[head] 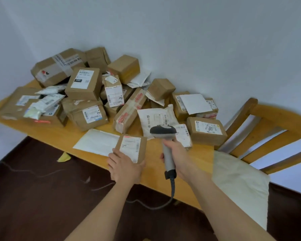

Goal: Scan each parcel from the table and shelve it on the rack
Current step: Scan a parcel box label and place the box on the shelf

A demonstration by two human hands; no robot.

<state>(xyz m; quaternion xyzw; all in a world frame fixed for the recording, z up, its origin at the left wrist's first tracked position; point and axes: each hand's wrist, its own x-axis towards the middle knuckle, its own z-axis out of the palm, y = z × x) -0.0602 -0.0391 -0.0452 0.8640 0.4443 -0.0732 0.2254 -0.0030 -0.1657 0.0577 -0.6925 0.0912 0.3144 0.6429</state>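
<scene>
Two hands, one scanner [165, 145], one table [195, 157], one chair [261, 119], roughly fifteen cardboard boxes [84, 83] and some seven white mailers [156, 119], the heaped pile hiding any exact count.

Bare table [198, 159] strip along the near edge; heaped parcels [87, 94] behind, chair [268, 122] rightward.
</scene>
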